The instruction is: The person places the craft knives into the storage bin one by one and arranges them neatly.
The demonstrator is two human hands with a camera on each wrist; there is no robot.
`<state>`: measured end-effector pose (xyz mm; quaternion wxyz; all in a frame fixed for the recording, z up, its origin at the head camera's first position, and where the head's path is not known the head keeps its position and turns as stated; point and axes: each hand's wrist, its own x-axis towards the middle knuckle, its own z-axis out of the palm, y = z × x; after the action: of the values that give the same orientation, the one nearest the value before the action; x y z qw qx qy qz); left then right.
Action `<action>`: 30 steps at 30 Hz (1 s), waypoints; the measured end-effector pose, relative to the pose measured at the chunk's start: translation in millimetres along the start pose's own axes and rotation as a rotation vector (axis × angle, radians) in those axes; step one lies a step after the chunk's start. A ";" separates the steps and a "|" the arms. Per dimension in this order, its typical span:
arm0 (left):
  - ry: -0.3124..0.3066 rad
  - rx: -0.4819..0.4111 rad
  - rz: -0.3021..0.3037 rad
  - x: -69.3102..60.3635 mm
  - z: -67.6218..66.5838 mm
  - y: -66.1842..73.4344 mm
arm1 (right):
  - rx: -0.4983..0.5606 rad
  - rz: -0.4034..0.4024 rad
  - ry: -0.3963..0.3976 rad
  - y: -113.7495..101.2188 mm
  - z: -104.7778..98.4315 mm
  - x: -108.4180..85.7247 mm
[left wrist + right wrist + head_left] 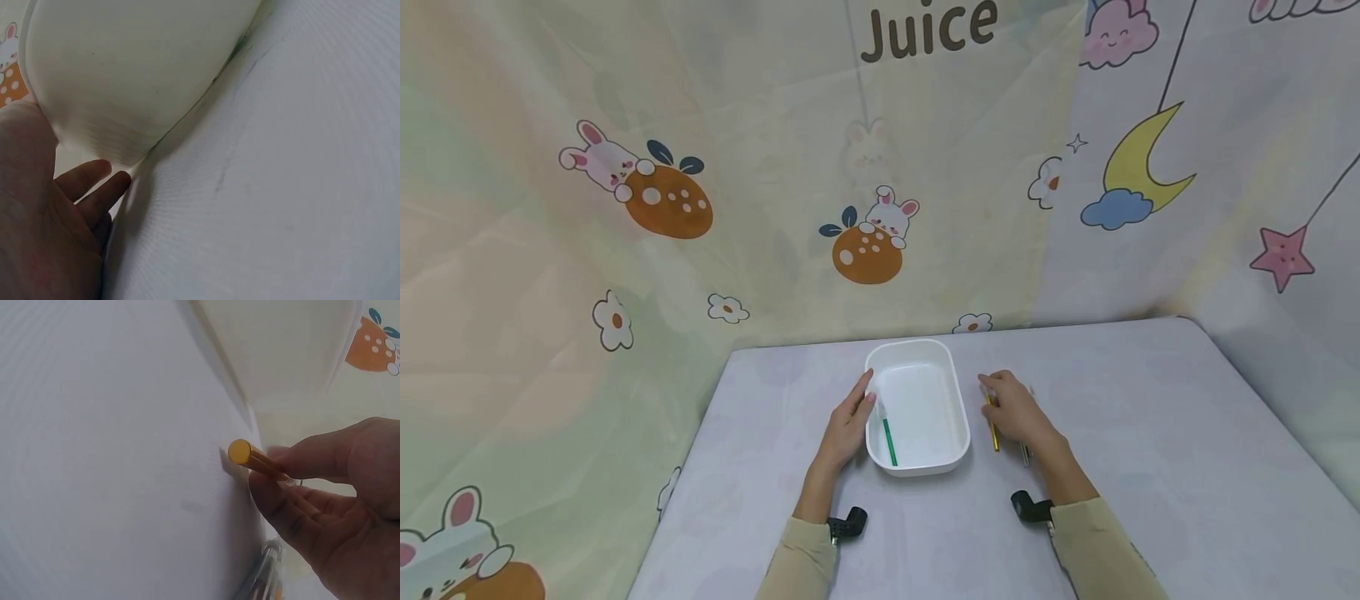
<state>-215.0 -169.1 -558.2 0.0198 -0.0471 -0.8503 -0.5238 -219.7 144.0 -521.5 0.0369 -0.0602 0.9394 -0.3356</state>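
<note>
A white rectangular tray [917, 468] lies on the table. My left hand [846, 429] holds its left side, the thumb at the rim and the fingers along the outer wall [137, 69]. Inside the tray rests a slim green pen [890, 442] with a pale upper end. To the right of the tray, my right hand [1015, 410] pinches a gold-yellow pen [259, 459] between thumb and fingers. In the right wrist view its flat round end points toward the camera. Beneath that hand lie slim clear-looking pens [267, 572], partly hidden from above.
A pale cloth covers the table [1150, 467], which stretches widely to the right. Behind it hangs a printed curtain [775, 167] close to the far edge. Both wrists carry small black cameras [850, 523].
</note>
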 end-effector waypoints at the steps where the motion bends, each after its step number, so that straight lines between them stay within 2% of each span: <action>1: 0.000 -0.001 0.001 0.1 0.0 0.0 | 0.002 -0.001 0.002 -0.3 0.1 0.2; 7: -0.002 -0.004 -0.001 -0.7 -0.1 1.4 | 0.047 -0.008 0.032 -1.2 -1.7 1.0; 15: 0.000 -0.004 -0.006 -1.1 0.2 2.6 | 0.160 -0.011 0.125 -4.4 -5.5 0.7; 25: 0.005 -0.007 -0.003 -0.7 0.1 0.8 | 0.393 -0.147 0.256 -10.6 -13.2 -0.3; 30: 0.000 -0.010 0.003 -0.8 0.1 0.1 | 0.470 -0.157 0.288 -16.2 -16.4 -1.2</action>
<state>-214.3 -169.0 -558.2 0.0202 -0.0484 -0.8477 -0.5278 -218.9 142.0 -498.5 -0.1098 -0.0745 0.8237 -0.5513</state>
